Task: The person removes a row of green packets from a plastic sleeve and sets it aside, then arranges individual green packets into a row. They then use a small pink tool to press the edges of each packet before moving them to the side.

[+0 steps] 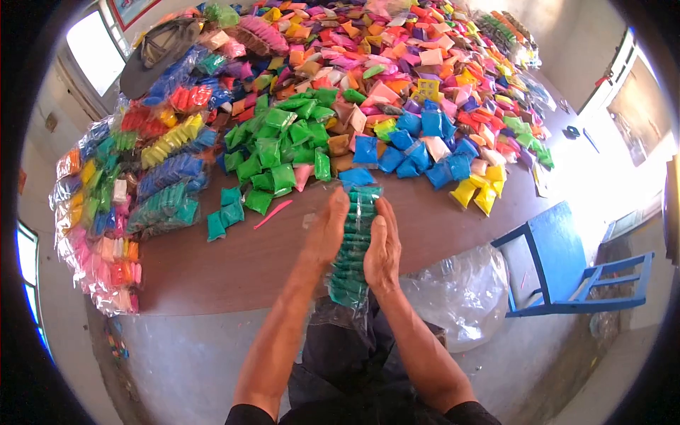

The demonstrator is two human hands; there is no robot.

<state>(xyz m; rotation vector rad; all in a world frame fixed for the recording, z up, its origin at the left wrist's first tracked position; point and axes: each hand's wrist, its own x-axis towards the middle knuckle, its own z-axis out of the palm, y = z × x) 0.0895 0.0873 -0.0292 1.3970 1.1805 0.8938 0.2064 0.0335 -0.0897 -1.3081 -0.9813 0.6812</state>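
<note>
A long clear plastic bag (356, 244) packed with a stack of teal-green packets stretches from the table's front edge toward my lap. Its left side is pressed by my left hand (328, 228), slightly smeared by motion. My right hand (383, 249) lies along the opposite side, fingers pointing away from me and thumb against the bag. Together they clasp the bag between them. Just beyond its far end sits a blue packet (357, 176). Loose teal packets (227, 212) and a pink plastic strip (273, 214) lie left of my hands.
Green packets (273, 152) and a mixed heap of coloured packets (397, 57) cover the brown table (191, 276). Filled bags (166, 205) are stacked along the left. A large clear plastic bag (460, 297) hangs near the front edge, beside a blue chair (556, 251).
</note>
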